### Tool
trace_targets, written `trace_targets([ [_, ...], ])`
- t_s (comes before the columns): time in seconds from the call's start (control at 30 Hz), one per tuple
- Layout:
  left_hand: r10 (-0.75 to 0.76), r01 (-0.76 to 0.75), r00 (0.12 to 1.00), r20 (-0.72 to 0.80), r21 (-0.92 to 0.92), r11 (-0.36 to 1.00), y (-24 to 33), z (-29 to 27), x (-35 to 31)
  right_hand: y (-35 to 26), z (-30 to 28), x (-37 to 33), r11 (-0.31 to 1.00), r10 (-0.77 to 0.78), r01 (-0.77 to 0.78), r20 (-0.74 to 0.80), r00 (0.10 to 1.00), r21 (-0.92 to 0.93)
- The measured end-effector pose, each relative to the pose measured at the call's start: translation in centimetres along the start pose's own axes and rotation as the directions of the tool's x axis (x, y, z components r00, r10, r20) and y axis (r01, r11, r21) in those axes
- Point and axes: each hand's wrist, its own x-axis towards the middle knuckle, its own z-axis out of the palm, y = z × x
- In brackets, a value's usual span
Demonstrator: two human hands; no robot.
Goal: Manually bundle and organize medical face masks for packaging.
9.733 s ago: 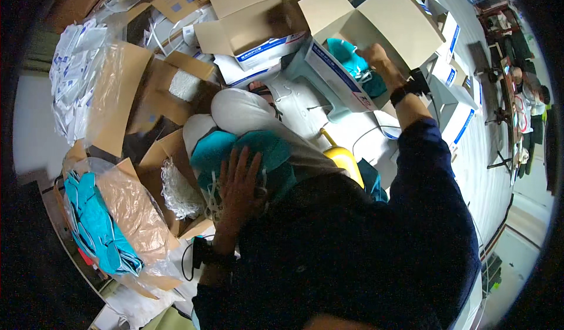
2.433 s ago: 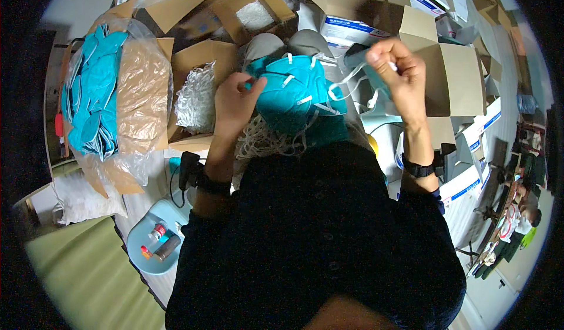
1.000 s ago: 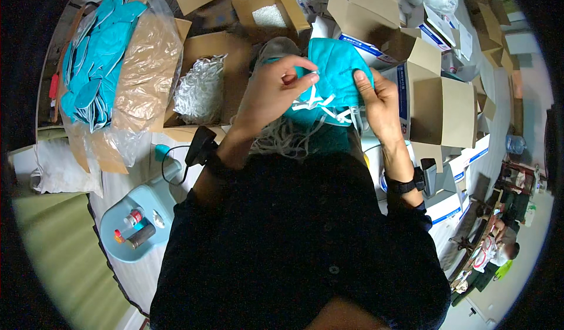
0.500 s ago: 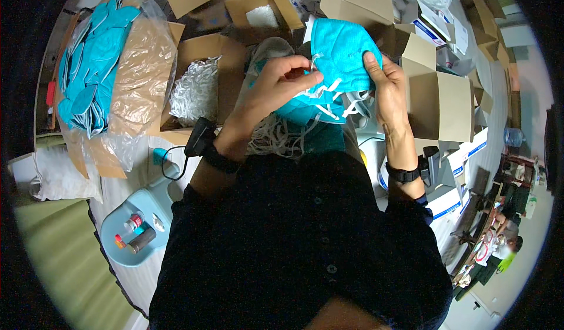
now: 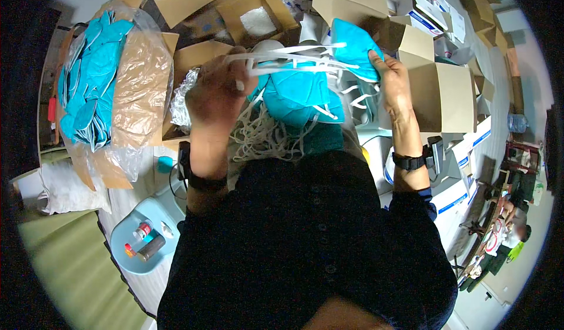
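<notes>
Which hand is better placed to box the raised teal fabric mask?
Probably the right hand: it grips the mask near the open tan cardboard box; the left hand, holding taut white straps, is farther.

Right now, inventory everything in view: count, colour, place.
Held mask: 1, teal, upper right
Mask straps: several, white, upper centre
Other masks: several, teal, centre
Loose straps: many, white, centre
Stacked masks: many, teal, left
Carton: 1, brown under plastic, left
Other cartons: several, brown, top centre
Open boxes: several, tan inside, upper right
Tub: 1, pale blue, lower left
Bottle: 1, clear, in tub
Sheet: 1, green, lower left
Far clutter: many, mixed, indistinct, right
Left hand: 1, bare, at straps
Right hand: 1, bare, gripping mask
</notes>
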Motion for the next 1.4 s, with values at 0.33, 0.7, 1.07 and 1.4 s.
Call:
trace_targets([
  [0.33,-0.444,0.828,0.553,0.705,-0.524,0.199,1.5,2.8,0.9,0.4,1.2,-0.3,0.551,-0.388,0.268,0.042,0.921,-0.79],
  [0.7,-0.45,0.76,0.617,0.646,-0.342,0.553,3.2,1.7,2.2,-0.5,5.0,0.1,0.97,-0.104,0.212,0.575,0.812,-0.123],
  [1.07,-0.608,0.833,0.497,0.619,-0.536,0.136,6.6,6.9,-0.6,2.9,4.3,6.9,0.943,-0.313,0.282,-0.182,0.932,-0.18],
  [1.4,-0.693,0.891,0.43,0.579,-0.397,0.221,8.9,2.1,-4.4,4.7,4.7,10.1,0.904,-0.387,0.32,-0.224,0.895,-0.285],
])
